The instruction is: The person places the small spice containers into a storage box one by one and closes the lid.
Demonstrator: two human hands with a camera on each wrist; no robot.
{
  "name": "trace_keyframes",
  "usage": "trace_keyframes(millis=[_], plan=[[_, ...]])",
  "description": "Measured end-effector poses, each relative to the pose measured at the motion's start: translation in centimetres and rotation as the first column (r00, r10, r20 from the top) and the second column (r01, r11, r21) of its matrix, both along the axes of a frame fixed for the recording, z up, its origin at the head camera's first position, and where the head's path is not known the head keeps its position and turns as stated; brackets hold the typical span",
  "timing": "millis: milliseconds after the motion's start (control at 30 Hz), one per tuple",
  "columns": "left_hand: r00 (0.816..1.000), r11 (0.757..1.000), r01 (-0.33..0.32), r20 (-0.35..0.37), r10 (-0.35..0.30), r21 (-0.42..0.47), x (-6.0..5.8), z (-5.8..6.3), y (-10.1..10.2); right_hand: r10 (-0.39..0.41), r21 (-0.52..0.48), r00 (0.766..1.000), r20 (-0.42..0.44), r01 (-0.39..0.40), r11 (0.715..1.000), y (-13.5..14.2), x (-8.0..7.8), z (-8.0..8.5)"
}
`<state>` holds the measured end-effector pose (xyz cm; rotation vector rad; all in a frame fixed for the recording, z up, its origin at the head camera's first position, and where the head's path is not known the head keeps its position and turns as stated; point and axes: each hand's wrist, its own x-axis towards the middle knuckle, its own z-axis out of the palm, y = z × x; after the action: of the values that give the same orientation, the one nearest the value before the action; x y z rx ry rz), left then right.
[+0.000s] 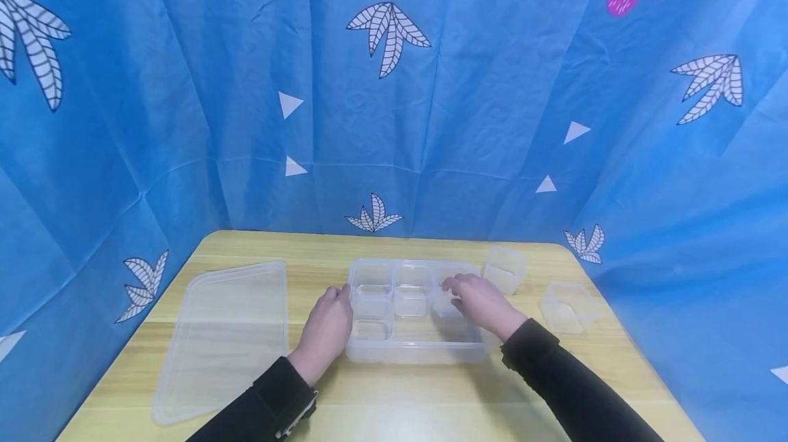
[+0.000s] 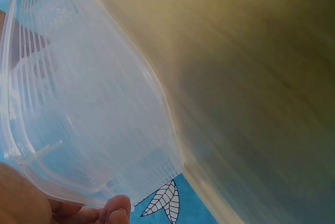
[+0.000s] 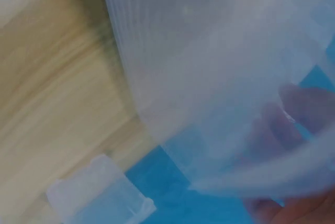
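Observation:
A large clear plastic storage box (image 1: 418, 353) stands on the table with several small square clear cups inside, among them a back-left cup (image 1: 372, 278) and a back-middle cup (image 1: 411, 278). My left hand (image 1: 326, 322) grips the box's left side; its fingertips (image 2: 119, 205) show at the rim in the left wrist view. Reaching over the right side, my right hand (image 1: 477, 298) pinches a small clear cup (image 1: 444, 302) at the back right inside the box. In the right wrist view those fingers (image 3: 309, 109) appear partly through the cloudy box wall.
A flat clear lid (image 1: 228, 339) lies on the table at the left. Two more small cups stand right of the box, one behind (image 1: 505, 269) and one nearer the right edge (image 1: 569, 307). A blue patterned curtain (image 1: 394, 120) hangs around the table (image 1: 394, 401).

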<state>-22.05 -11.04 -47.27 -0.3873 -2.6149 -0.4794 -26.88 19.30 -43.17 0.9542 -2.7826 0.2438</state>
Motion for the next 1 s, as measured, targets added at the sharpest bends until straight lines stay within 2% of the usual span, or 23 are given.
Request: trace_keyframes(millis=[367,567,833,1000], plan=[[1.0,1.0,0.0,0.0,0.0,-0.028,-0.2,-0.1,0.0,0.011,0.019,0.998,-0.064,-0.01,1.0,0.6,0.7,1.7],[1.0,1.0,0.0,-0.003,0.0,-0.015,-0.1,-0.1,0.1,0.012,0.007,0.997,-0.073,-0.012,1.0,0.9,0.9,2.5],[1.0,1.0,-0.005,0.017,0.005,0.012,-0.1,-0.1,0.2,-0.03,0.0,0.995,-0.093,0.03,1.0,1.9,1.0,3.7],[1.0,1.0,-0.007,0.004,0.007,-0.007,-0.2,0.0,0.2,-0.048,-0.005,0.995,-0.088,0.048,0.999,2.6,0.8,4.3]])
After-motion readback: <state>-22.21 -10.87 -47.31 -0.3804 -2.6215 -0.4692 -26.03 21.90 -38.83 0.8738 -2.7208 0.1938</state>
